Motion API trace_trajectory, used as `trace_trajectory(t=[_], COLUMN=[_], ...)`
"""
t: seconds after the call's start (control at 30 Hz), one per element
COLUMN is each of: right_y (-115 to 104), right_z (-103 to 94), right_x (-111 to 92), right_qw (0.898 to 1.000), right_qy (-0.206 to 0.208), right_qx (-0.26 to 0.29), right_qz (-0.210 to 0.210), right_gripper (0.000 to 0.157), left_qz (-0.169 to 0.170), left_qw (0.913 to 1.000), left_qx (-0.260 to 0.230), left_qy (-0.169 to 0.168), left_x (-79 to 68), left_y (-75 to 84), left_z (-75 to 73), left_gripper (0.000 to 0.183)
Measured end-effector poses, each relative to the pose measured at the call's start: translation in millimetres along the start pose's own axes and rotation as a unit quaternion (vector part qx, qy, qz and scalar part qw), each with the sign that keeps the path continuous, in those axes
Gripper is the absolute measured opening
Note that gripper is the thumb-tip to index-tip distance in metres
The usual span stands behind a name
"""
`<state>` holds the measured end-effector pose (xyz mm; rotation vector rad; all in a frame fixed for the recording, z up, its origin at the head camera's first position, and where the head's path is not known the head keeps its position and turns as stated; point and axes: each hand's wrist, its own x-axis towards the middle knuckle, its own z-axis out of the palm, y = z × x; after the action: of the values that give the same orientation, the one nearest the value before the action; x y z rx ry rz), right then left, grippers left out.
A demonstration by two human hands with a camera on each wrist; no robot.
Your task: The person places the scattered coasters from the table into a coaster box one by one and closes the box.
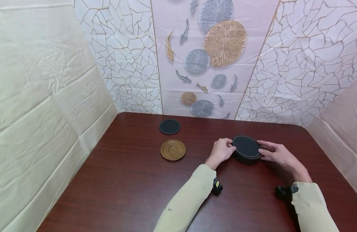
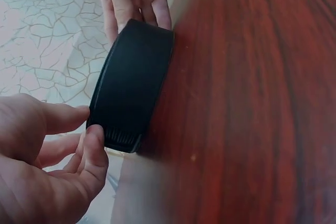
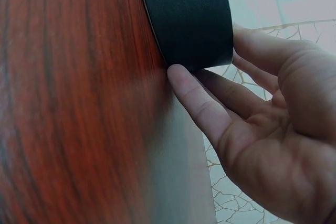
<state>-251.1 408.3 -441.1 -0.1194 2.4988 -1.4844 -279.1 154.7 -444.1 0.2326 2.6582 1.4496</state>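
A low, round black coaster holder (image 1: 246, 158) stands at the right of the table, a dark disc with a thin pale ring showing on top. My left hand (image 1: 221, 150) pinches its left edge; the left wrist view has the thumb and a bent finger at the upper rim, beside some small raised lettering (image 2: 119, 136). From the opposite side my right hand (image 1: 279, 156) grips it. In the right wrist view the thumb lies at the upper rim, and a fingertip (image 3: 177, 73) touches the wall's bottom edge near the table.
Left of the hands lies a brown wooden disc (image 1: 173, 150) with ring grooves. Behind it, near the back edge, is a flat black coaster (image 1: 169, 126). Patterned cloth (image 1: 201, 64) hangs behind the dark red wooden table (image 1: 123, 180).
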Motion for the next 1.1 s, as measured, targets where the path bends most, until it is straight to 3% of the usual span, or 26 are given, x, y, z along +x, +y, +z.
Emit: trace_trajectory(t=[0.2,0.47,0.7,1.1], right_y=[-1,0,1,3], right_z=[-0.2,-0.2,-0.6,-0.9], right_x=[-2,-2,-3,-2], right_qw=[1.000,1.000,1.000,1.000], right_qy=[0.003,-0.001,-0.002,-0.003], right_qx=[0.002,0.005,0.003,0.007], right_qz=[0.001,-0.004,-0.008,-0.017], right_gripper=[0.072,0.072,0.072,0.069], left_qz=[0.021,0.036,0.056,0.060], left_qw=[0.9991,0.9989,0.9979,0.9952], left_qx=[0.035,0.027,0.031,0.068], left_qy=[0.007,0.012,0.015,0.038], left_x=[-0.9,1.5,5.1,17.2], left_y=[0.2,-4.1,-11.2,-24.5], left_z=[4.2,-3.3,-24.4,-74.7], left_gripper=[0.027,0.018,0.016,0.015])
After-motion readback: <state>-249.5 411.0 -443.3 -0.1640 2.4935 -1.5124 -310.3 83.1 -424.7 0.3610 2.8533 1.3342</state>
